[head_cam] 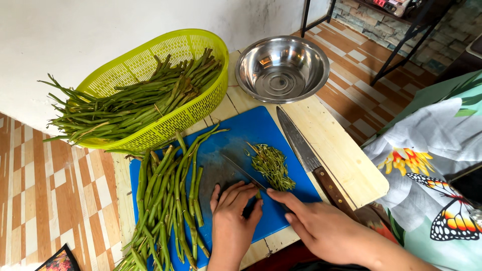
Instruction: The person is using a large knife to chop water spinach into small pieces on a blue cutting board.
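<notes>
Fingers of the left hand [232,221] pin a green stem [258,193] on the blue cutting board [251,128]; the right hand [321,228] grips a small knife [240,170], whose blade could nick them.

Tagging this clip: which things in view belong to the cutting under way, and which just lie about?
In use: left hand, right hand, small knife, blue cutting board, cut green pieces, loose green stems.

Lying about: large knife, steel bowl, green basket of stems, wooden table.
</notes>
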